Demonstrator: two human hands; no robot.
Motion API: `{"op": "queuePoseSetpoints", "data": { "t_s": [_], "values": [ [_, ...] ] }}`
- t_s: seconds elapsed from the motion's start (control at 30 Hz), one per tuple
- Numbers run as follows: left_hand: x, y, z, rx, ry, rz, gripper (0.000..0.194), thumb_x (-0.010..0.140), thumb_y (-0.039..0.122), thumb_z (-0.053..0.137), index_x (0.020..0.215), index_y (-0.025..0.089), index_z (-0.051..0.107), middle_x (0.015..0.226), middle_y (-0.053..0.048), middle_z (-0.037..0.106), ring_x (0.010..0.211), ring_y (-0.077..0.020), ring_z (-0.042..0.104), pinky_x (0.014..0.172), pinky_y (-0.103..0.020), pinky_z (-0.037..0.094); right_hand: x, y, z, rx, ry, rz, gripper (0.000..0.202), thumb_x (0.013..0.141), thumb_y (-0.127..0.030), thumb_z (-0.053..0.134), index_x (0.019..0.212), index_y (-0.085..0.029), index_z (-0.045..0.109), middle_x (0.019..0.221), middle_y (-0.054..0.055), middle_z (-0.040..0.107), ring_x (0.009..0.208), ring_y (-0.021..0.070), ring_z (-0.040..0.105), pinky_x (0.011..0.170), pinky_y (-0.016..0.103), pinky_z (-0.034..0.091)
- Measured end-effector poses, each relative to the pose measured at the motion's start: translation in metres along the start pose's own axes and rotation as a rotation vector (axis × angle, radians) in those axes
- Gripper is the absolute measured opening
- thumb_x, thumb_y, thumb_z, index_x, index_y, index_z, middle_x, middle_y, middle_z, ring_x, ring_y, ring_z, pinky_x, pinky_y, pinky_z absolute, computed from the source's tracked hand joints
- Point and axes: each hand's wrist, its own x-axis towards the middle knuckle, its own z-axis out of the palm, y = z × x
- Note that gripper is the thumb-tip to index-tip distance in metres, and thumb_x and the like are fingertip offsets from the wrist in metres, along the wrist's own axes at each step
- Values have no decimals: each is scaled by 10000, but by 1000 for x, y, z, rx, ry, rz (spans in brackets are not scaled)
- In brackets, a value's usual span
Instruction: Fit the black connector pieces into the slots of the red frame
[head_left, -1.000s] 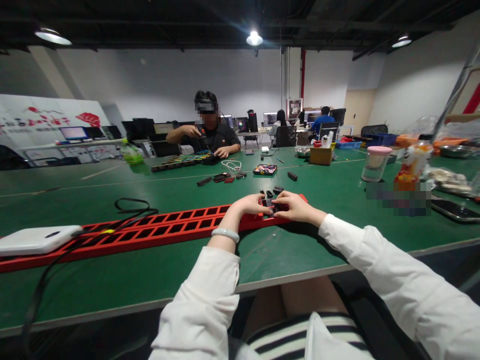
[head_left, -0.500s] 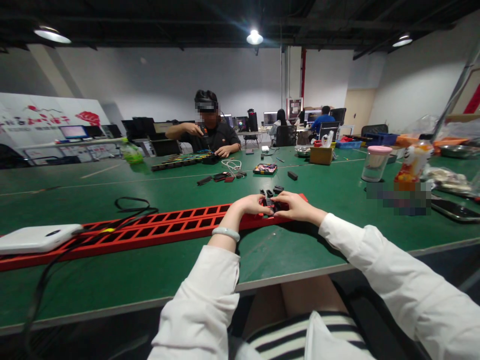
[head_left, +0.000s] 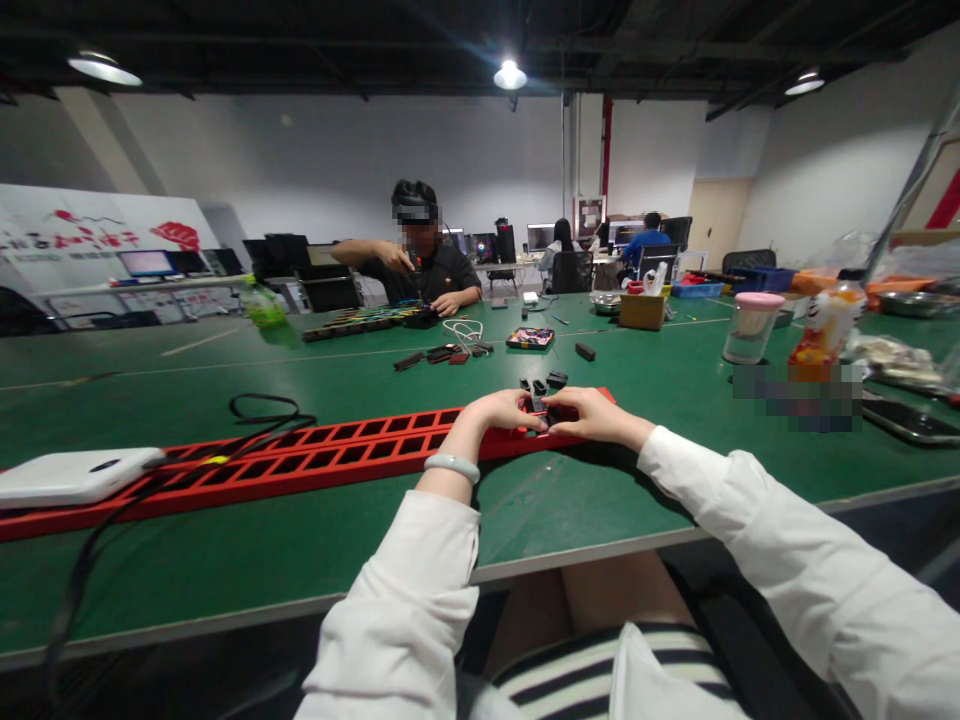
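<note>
Both of my hands meet over the right part of a long red slotted frame [head_left: 360, 455] lying on the green table [head_left: 300, 570]. My left hand [head_left: 504, 411], with a pale bangle at its wrist, has its fingers bent against small dark and grey parts [head_left: 537, 403]. From the right, my right hand [head_left: 589, 412] closes its thumb and fingers on the same small parts. Which piece each hand grips is too small to tell. Small black pieces [head_left: 556, 380] lie just beyond my fingertips.
A white device [head_left: 79, 477] with a black cable rests on the frame's left end. Across the table a person [head_left: 442, 270] works at a bundle of wires [head_left: 367, 318]. To the right stand a pink-lidded jar [head_left: 752, 328], an orange bottle [head_left: 823, 325] and a phone [head_left: 911, 418].
My right hand's fingers have shifted very slightly around the small parts. The person across has lowered the raised hand a little and moved their head slightly. My left hand looks unchanged.
</note>
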Motion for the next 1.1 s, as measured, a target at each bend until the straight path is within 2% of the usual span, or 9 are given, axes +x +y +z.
{"op": "queuePoseSetpoints", "data": {
  "t_s": [0.63,0.93,1.1],
  "values": [
    [0,-1,1,23,-31,21,621,553,457,668,1063,121,555,919,-80,640,727,-194,587,619,-228,410,0,6,1,88,-20,50,472,678,-354,637,1112,-174,586,1034,76,628,927,215,584,798,319,445],
    [0,0,1,11,-25,-2,642,531,476,684,1047,115,559,971,-98,629,762,-212,593,634,-234,414,0,8,5,109,-19,89,444,675,-355,640,1077,-169,607,1010,71,642,895,207,596,772,304,453],
    [2,-1,2,47,-26,-2,671,531,497,679,1065,113,547,1052,-121,604,879,-245,579,710,-244,417,1,7,3,39,-32,69,397,692,-376,628,1026,-161,636,952,69,660,839,190,609,728,270,456]
  ]
}}
